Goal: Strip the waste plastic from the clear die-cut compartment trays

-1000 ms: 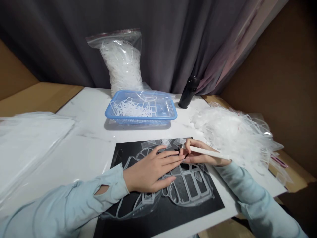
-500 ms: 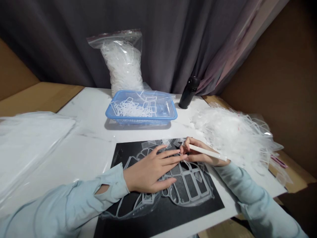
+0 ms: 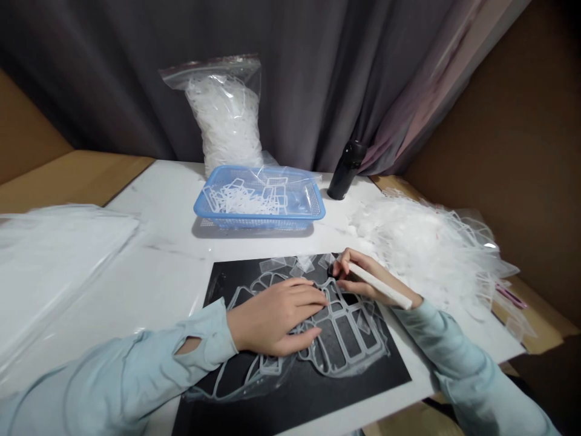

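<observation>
On my left, a stack of clear plastic sheets (image 3: 54, 260) lies on the desk (image 3: 158, 209). My left hand (image 3: 279, 318) rests palm down, its grip loosely spread, on the cut-out plastic sheet (image 3: 347, 310), which lies on the black mat (image 3: 254, 415). Next, my right hand (image 3: 365, 270) pinches a white stick (image 3: 381, 286) near that sheet's far edge. Farther right sits a heap of clear plastic pieces (image 3: 422, 242).

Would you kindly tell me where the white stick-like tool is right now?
In the head view, the white stick-like tool is right of centre, held in the right hand near the far right corner of the black mat.
</observation>
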`<state>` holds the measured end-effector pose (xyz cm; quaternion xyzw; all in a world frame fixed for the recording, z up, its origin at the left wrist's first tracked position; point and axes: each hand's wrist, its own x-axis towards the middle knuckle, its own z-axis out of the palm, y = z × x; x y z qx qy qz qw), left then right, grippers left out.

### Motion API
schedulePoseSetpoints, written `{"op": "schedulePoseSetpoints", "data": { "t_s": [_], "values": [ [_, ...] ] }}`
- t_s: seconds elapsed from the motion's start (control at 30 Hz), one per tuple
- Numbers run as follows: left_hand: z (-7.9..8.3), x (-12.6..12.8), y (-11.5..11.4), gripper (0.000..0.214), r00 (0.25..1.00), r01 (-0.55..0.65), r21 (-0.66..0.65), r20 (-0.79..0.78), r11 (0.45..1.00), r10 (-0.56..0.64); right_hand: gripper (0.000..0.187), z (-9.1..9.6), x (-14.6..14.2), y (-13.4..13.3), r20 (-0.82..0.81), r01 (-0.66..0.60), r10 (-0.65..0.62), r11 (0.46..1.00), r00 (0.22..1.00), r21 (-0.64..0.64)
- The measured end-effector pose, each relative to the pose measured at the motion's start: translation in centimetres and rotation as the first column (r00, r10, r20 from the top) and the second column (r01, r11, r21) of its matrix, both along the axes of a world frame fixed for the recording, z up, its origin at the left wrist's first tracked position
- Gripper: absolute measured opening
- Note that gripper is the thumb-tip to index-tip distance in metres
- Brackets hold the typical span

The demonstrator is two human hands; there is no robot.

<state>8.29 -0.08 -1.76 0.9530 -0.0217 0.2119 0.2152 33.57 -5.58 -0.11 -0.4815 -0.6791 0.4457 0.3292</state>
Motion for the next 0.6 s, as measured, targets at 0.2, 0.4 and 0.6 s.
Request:
{"op": "schedulePoseSetpoints", "data": {
  "t_s": [0.2,0.4,0.6],
  "values": [
    [-0.1,0.0,0.0,0.027,1.000,-0.006,0.016,0.010,1.000,0.006,0.022,1.4,-0.5,-0.6,0.025,-0.166,0.168,0.985,0.986,-0.049],
    [-0.1,0.0,0.0,0.024,1.000,-0.002,0.012,0.017,1.000,0.002,0.024,1.4,-0.3,-0.6,0.138,-0.184,0.189,0.982,0.972,-0.048],
    [0.0,-0.1,0.0,0.023,1.000,-0.017,0.014,-0.021,1.000,0.018,0.022,1.2,-0.3,-0.5,0.183,-0.177,0.183,0.983,0.966,-0.046]
  ]
}}
